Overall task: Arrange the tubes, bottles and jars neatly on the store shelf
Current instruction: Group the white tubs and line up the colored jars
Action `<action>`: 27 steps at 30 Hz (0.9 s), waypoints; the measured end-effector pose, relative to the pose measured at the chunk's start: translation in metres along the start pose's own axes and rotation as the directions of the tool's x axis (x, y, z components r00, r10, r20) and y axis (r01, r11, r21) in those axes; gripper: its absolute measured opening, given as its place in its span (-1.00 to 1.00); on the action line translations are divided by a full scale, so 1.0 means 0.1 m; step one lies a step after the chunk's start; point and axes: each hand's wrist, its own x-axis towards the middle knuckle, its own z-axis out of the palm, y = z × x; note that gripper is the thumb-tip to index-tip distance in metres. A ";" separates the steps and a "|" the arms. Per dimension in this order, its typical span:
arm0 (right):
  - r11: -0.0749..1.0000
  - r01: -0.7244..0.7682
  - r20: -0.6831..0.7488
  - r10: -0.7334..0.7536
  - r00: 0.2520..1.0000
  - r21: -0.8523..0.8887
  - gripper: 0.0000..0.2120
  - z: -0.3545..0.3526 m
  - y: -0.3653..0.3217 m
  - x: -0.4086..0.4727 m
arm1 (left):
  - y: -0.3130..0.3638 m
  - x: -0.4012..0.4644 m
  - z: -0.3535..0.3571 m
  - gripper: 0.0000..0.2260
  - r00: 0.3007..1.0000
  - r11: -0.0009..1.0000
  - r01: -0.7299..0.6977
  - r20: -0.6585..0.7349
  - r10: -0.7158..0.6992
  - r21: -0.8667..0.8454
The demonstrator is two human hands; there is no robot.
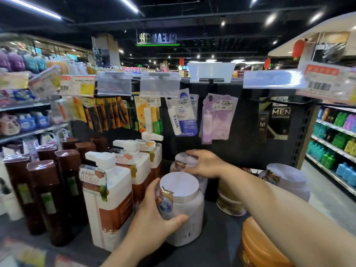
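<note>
My left hand [154, 214] grips a pale lilac jar [185, 211] at the front of the dark shelf [217, 237], thumb across its front and fingers round its left side. Directly behind it stands a second lilac jar [185, 159], and my right hand [204, 163] holds that one from the right with fingers curled over its lid. A third lilac jar [287, 180] stands at the right. A cream and gold jar [229, 201] sits between them, partly hidden by my right forearm. An orange jar [260, 245] is at the bottom right.
White pump bottles [113, 199] with rust-coloured labels line up left of the jars. Brown flip-cap bottles [46, 191] stand further left. Lip balm cards [183, 112] hang on hooks above the shelf. An aisle with shelves of coloured bottles [335, 135] runs on the right.
</note>
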 end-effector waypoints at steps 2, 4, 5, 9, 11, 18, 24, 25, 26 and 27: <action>1.000 0.002 -0.015 -0.002 1.000 -0.005 -0.23 0.01 0.02 0.01 | -0.02 0.06 0.00 -0.03 1.000 1.000 -0.003 0.000 0.003 0.010; 1.000 -0.003 -0.031 0.003 1.000 0.019 -0.27 0.03 0.02 0.02 | -0.02 0.14 0.01 -0.08 1.000 1.000 -0.008 0.007 0.008 0.002; 0.999 -0.002 -0.038 0.004 0.999 0.035 -0.29 0.04 0.02 0.03 | -0.02 0.17 0.01 -0.10 1.000 1.000 -0.008 0.008 0.008 -0.007; 0.997 -0.012 -0.056 0.016 0.998 0.078 -0.29 0.08 0.05 0.08 | -0.02 0.29 0.02 -0.18 0.999 0.999 -0.021 0.029 0.022 -0.030; 0.997 -0.006 -0.055 0.010 0.998 0.081 -0.28 0.08 0.06 0.09 | -0.04 0.32 0.02 -0.27 0.999 0.999 -0.021 0.039 0.023 -0.027; 0.998 -0.022 -0.036 0.025 0.999 0.065 -0.25 0.09 0.10 0.10 | -0.11 0.34 0.02 -0.20 0.999 0.998 -0.029 0.042 0.031 -0.052; 0.999 -0.024 -0.033 0.026 0.999 0.048 -0.32 0.08 0.07 0.06 | -0.13 0.33 0.04 0.01 0.999 0.999 -0.029 0.019 0.030 -0.036; 0.998 -0.025 -0.031 0.027 0.999 0.064 -0.34 0.07 0.07 0.04 | -0.13 0.33 0.04 0.04 1.000 0.999 -0.028 0.007 0.028 -0.037; 0.997 -0.025 -0.028 0.028 0.999 0.072 -0.36 0.04 0.07 0.00 | -0.12 0.33 0.04 0.06 1.000 0.999 -0.028 -0.002 0.028 -0.033; 0.998 -0.017 -0.029 0.019 0.999 0.068 -0.38 0.02 0.08 -0.04 | -0.11 0.33 0.03 0.08 1.000 0.999 -0.028 -0.009 0.028 -0.024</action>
